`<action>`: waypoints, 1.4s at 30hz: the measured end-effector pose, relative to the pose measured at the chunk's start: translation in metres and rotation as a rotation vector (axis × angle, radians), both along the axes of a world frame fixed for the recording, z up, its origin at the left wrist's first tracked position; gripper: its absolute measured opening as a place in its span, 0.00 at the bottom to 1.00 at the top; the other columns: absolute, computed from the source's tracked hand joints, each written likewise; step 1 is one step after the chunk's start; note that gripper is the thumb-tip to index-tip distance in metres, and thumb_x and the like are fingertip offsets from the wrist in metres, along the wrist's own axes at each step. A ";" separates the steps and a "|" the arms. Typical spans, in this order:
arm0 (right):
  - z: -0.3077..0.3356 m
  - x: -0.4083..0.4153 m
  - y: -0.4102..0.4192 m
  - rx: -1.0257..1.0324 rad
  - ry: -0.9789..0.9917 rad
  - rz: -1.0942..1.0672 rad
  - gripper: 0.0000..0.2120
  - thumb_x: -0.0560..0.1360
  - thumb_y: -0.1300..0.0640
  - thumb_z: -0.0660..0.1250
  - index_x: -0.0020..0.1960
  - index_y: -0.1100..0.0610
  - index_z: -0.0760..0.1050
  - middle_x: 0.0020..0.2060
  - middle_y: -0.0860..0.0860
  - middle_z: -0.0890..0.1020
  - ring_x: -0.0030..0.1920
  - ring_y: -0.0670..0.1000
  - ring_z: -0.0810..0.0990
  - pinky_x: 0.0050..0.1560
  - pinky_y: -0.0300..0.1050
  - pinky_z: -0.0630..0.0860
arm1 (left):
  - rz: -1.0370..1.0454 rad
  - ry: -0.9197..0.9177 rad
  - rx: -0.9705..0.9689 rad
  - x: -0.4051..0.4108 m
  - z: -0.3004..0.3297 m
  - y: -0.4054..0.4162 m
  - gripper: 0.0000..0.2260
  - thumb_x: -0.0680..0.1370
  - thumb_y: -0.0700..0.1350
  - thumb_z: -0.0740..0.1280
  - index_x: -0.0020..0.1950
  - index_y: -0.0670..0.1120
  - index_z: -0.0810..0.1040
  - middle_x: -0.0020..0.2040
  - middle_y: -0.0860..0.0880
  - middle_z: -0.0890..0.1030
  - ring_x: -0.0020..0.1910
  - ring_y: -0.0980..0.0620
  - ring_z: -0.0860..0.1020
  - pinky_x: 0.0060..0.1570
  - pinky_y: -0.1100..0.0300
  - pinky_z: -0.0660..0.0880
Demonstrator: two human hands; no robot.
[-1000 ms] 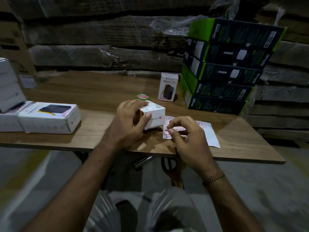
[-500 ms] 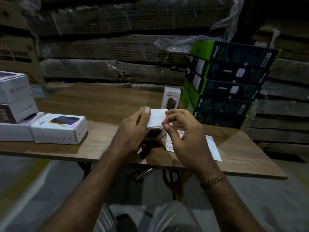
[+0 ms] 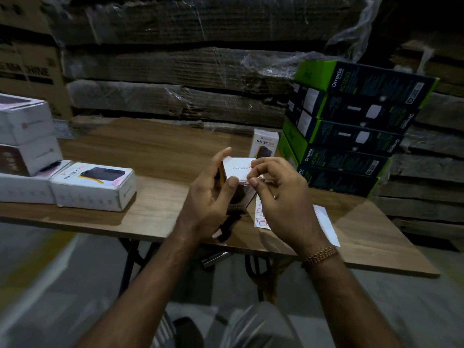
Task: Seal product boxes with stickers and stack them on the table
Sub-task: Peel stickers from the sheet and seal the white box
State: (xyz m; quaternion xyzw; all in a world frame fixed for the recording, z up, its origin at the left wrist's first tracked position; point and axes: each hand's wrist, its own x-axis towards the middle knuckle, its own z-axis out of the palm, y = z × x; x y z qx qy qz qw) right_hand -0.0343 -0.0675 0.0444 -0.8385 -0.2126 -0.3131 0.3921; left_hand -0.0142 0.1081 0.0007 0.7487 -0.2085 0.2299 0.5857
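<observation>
Left hand (image 3: 208, 197) gripped the box (image 3: 238, 169); right hand (image 3: 278, 194) pinched a sticker (image 3: 247, 182) at the flap edge. Best pressed flat across the seam.

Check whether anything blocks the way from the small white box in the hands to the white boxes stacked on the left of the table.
Nothing visible does. The small white box is held above the wooden table by the left hand, and the bare tabletop runs leftward to the white stacked boxes.
</observation>
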 end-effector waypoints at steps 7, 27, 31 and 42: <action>-0.001 0.002 0.001 -0.002 -0.018 -0.024 0.05 0.80 0.60 0.72 0.51 0.51 0.81 0.56 0.43 0.81 0.62 0.41 0.78 0.58 0.36 0.76 | 0.036 0.025 -0.033 0.004 -0.002 -0.001 0.21 0.84 0.53 0.63 0.78 0.59 0.70 0.58 0.51 0.85 0.53 0.49 0.86 0.51 0.41 0.84; -0.004 0.006 0.010 0.002 -0.007 -0.066 0.04 0.80 0.59 0.73 0.50 0.51 0.81 0.55 0.44 0.78 0.61 0.43 0.76 0.59 0.43 0.80 | 0.031 -0.012 -0.043 0.011 -0.006 -0.004 0.21 0.85 0.55 0.61 0.78 0.57 0.70 0.61 0.53 0.83 0.57 0.54 0.84 0.51 0.53 0.84; -0.006 0.008 0.011 -0.004 -0.015 -0.070 0.05 0.80 0.60 0.73 0.50 0.51 0.81 0.55 0.44 0.77 0.62 0.45 0.76 0.59 0.50 0.81 | 0.037 -0.013 -0.038 0.013 -0.007 -0.004 0.21 0.84 0.56 0.60 0.78 0.58 0.70 0.61 0.52 0.83 0.57 0.52 0.84 0.52 0.48 0.84; -0.012 0.009 0.017 0.036 -0.040 -0.064 0.04 0.80 0.60 0.72 0.51 0.51 0.80 0.56 0.45 0.76 0.62 0.49 0.76 0.58 0.54 0.81 | 0.040 0.010 -0.035 0.014 -0.008 -0.004 0.21 0.84 0.59 0.60 0.78 0.60 0.70 0.60 0.51 0.83 0.57 0.50 0.85 0.51 0.41 0.84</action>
